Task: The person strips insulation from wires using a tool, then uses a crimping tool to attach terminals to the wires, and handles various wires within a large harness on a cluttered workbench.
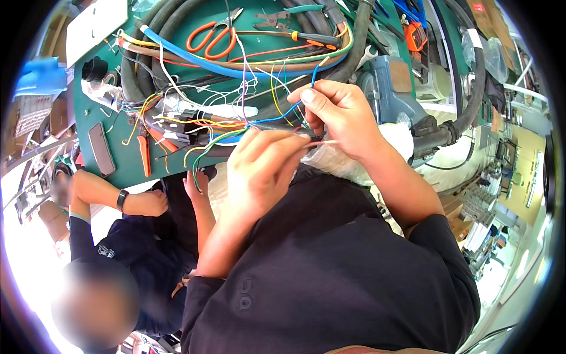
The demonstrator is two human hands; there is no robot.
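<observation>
My right hand (pixel 342 115) pinches a thin blue wire (pixel 276 117) between thumb and forefinger; its free end sticks up past the fingertips. Closed on a thin red wire (pixel 318 143), my left hand (pixel 259 162) is just below and to the left, and the wire's pale tip points toward my right palm. Both wires belong to a fanned bundle of thin coloured wires (pixel 227 124), yellow, green, white and purple among them, spread over the green table (pixel 127 168). A green-and-yellow wire (pixel 199 154) droops over the table's near edge. My left fingertips are partly hidden.
Orange-handled scissors (pixel 203 41), cutters (pixel 274 20) and a screwdriver (pixel 315 39) lie among thick black cables (pixel 132 65). A phone (pixel 102 148) and orange-handled pliers (pixel 144 154) rest at left. A blue-grey machine (pixel 386 88) stands right. Another person (pixel 147 253) sits close at my left.
</observation>
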